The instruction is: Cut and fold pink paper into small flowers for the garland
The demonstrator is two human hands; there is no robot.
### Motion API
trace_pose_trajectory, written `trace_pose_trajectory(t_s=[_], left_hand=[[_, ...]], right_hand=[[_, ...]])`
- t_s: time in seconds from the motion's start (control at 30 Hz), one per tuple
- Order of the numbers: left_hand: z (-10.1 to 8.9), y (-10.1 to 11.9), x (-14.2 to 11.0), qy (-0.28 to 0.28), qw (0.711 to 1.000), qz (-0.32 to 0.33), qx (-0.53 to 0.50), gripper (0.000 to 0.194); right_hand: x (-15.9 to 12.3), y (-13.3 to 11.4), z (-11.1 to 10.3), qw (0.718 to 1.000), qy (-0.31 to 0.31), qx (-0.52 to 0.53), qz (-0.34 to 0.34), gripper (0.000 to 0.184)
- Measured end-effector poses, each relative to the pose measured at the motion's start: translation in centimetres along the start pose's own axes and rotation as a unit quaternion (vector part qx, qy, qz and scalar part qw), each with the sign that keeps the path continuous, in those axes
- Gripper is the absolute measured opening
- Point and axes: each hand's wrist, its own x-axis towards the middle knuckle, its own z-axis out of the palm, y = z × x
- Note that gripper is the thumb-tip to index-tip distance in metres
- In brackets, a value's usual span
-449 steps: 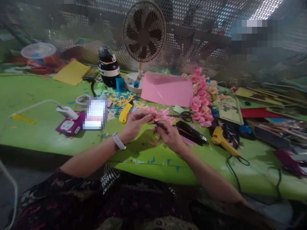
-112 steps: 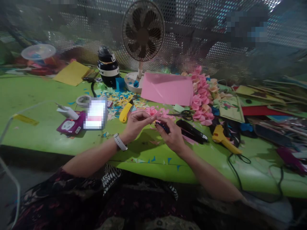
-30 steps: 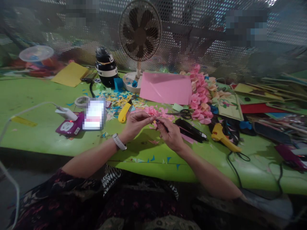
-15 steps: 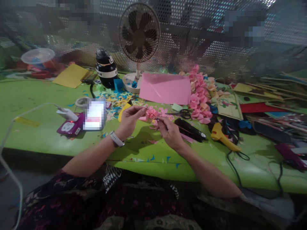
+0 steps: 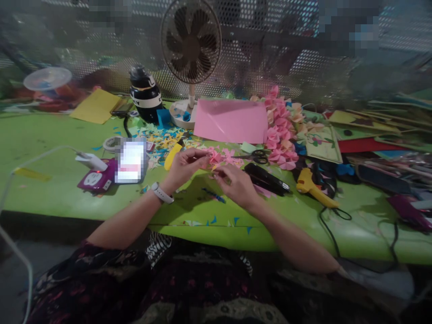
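You appear mid-assembly beside the pink flowers point(image 5: 216, 157); left hand point(image 5: 184, 166), right hand point(image 5: 238, 185): grip cannot be determined. Next move likely needs fingertip precision.

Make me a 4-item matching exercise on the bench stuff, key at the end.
1. stapler
2. pink sheet
3. glue gun
4. slim pen-like tool

A. yellow, at the end of a black cord
B. dark blue, lying on the green table
C. black, just to the right of the right hand
D. directly left of the pink paper flowers

Pairs: 1-C, 2-D, 3-A, 4-B
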Motion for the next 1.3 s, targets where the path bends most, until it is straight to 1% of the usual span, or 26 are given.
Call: trace_pose_trajectory(t_s=[0.07, 0.1, 0.17, 0.23, 0.43, 0.57, 0.67, 0.8, 0.87, 0.93, 1.03, 1.17, 1.23, 1.3], left_hand=[[0.1, 0.1, -0.2, -0.020, 0.997, 0.058, 0.054, 0.019], [0.2, 0.1, -0.2, -0.031, 0.992, 0.090, 0.078, 0.016], [0.3, 0.0, -0.3, -0.056, 0.981, 0.145, 0.118, 0.012], [0.4, -0.2, -0.4, -0.077, 0.970, 0.178, 0.145, 0.010], [0.4, -1.2, -0.4, -0.094, 0.960, 0.186, 0.187, 0.012], [0.3, -1.5, -0.5, -0.107, 0.950, 0.205, 0.209, 0.015], [0.2, -1.4, -0.6, -0.109, 0.947, 0.212, 0.214, 0.014], [0.0, -0.6, -0.6, -0.107, 0.948, 0.195, 0.227, 0.013], [-0.1, 0.0, -0.6, -0.084, 0.951, 0.183, 0.234, 0.012], [-0.2, 0.4, -0.5, -0.043, 0.958, 0.167, 0.230, 0.012], [-0.3, 0.5, -0.2, 0.013, 0.974, 0.118, 0.193, 0.013], [-0.6, 0.1, 0.5, 0.076, 0.988, 0.049, 0.128, 0.014], [-0.9, -0.1, 0.9, 0.106, 0.987, 0.035, 0.114, 0.013], [-1.2, -0.4, 1.4, 0.122, 0.986, 0.024, 0.113, 0.013]], right_hand=[[0.1, 0.1, -0.3, 0.998, 0.065, -0.017, -0.014, 0.023], [0.1, 0.1, -0.5, 0.996, 0.085, -0.030, -0.020, 0.026], [0.1, 0.2, -0.6, 0.993, 0.103, -0.055, -0.031, 0.029], [0.0, 0.2, -0.5, 0.992, 0.098, -0.070, -0.038, 0.030], [-0.1, 0.2, -0.1, 0.990, 0.075, -0.105, -0.053, 0.030], [-0.1, 0.2, -0.2, 0.990, 0.061, -0.111, -0.055, 0.031], [-0.1, 0.4, -0.2, 0.993, 0.049, -0.098, -0.049, 0.031], [-0.2, 0.8, 0.2, 0.996, 0.051, -0.072, -0.033, 0.028], [-0.3, 0.9, 0.4, 0.996, 0.050, -0.067, -0.029, 0.028], [-0.3, 1.0, 0.4, 0.997, 0.046, -0.061, -0.024, 0.027], [-0.4, 0.8, 0.4, 0.998, 0.035, -0.052, -0.004, 0.029], [-0.3, 0.5, 0.4, 0.999, -0.011, -0.042, 0.001, 0.029], [-0.3, 0.4, 0.5, 0.998, -0.040, -0.039, 0.000, 0.030], [-0.3, 0.4, 0.7, 0.997, -0.063, -0.038, 0.001, 0.030]])
